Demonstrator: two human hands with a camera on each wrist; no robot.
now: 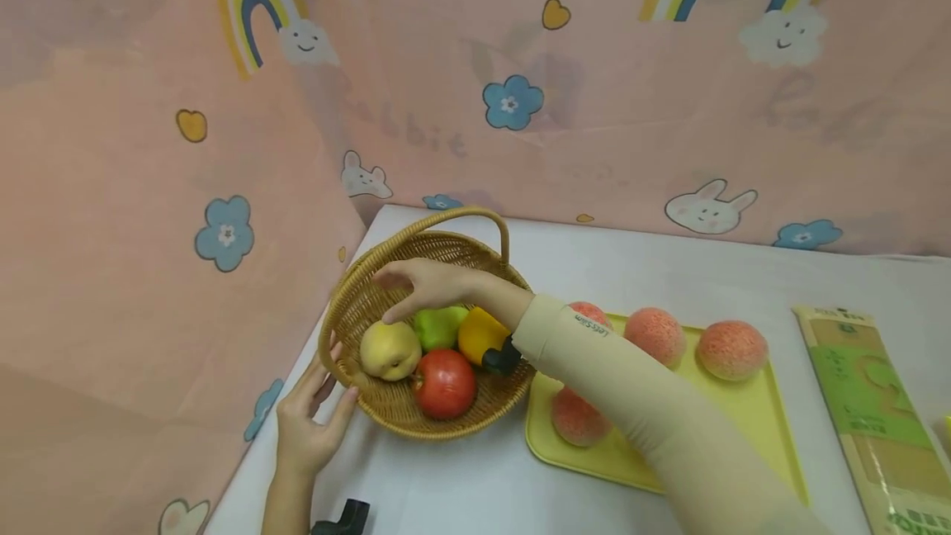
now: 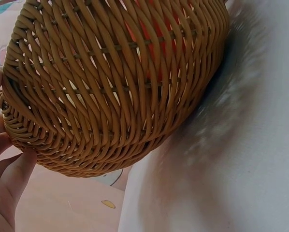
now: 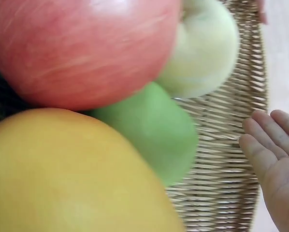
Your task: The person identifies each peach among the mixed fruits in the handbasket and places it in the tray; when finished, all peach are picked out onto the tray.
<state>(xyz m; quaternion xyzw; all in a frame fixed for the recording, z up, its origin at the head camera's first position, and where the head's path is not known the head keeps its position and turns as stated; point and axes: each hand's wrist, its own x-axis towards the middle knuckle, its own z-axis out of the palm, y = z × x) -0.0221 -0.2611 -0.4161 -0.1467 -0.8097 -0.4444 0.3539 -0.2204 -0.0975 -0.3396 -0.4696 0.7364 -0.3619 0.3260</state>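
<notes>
A brown wicker basket [image 1: 416, 428] with an arched handle stands at the table's left. In it lie a red apple [image 1: 446, 385], a pale yellow fruit [image 1: 390, 351], a smooth green fruit [image 3: 151, 133] and an orange-yellow fruit [image 3: 72, 176]. At the basket's left side my left hand [image 1: 312, 423] grips the rim; the left wrist view shows its fingertips [image 2: 26, 166] against the weave. Above the fruit hovers my right hand [image 1: 427, 283], holding nothing, thumb spread from the fingers. In the right wrist view its fingers reach toward the basket's side.
Right of the basket lies a yellow tray [image 1: 724, 403] with several rough pinkish-red balls [image 1: 731, 350], partly hidden by my right sleeve [image 1: 639, 395]. Farther right is a long green-and-tan packet [image 1: 869, 403]. A pink patterned cloth [image 1: 446, 64] hangs behind and left of the table.
</notes>
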